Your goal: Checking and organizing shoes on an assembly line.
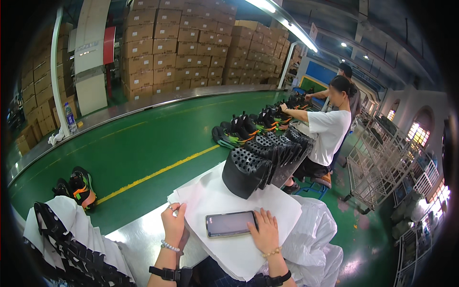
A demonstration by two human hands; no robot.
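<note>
A stack of white paper sheets (215, 196) lies on the metal table in front of me. On it rests a phone (229, 225) with its screen lit pale grey. My right hand (264, 232) lies flat, fingers stretched, across the phone's right end and the paper. My left hand (173, 222) is closed beside the left edge of the sheets, its fingertips curled together; whether a sheet is pinched in them is hidden. Black perforated shoe-shaped pieces (248, 167) stand in a row just beyond the paper.
Black shoes with green and orange soles (239, 131) line the green conveyor belt (158, 143). White-and-black material (71, 229) is piled at my left. Clear plastic sheeting (311, 239) hangs at my right. Two people work farther along. Wire racks (382, 158) and stacked cartons (162, 48) stand around.
</note>
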